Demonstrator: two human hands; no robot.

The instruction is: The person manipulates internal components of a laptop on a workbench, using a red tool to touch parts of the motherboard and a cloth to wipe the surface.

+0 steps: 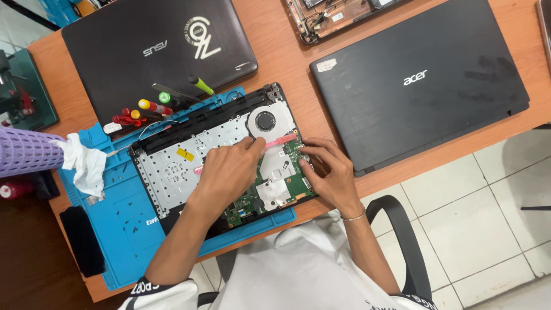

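Left hand [229, 169] pinches a slim pink pry tool [279, 141] between thumb and fingers, closed firmly on its near end. From that hand the tool runs toward 2 o'clock, its long axis lying nearly level across the opened laptop chassis [172, 166], and its far tip ends just below the round cooling fan [265, 121], near the top edge of the green circuit board [287, 189]. Right hand [330, 175] sits at 3 o'clock from the left one, fingers curled together and pressing on the board's right edge; whether they pinch a small part there cannot be told. The tool's tip lies at about 10 o'clock from the right hand, close but apart from it, so the left hand is the one that has it while the right is the nearer to the tip. The chassis rests on a blue work mat [126, 229] on the wooden table [287, 63]. At 10 o'clock from the left hand, a cluster of screwdrivers [152, 106] lies at the mat's far edge; at 9 o'clock, a crumpled white cloth [86, 163]. A closed black laptop [419, 80] lies at 1 o'clock from the right hand, well apart, and another closed dark laptop [155, 51] at 11 o'clock from the left
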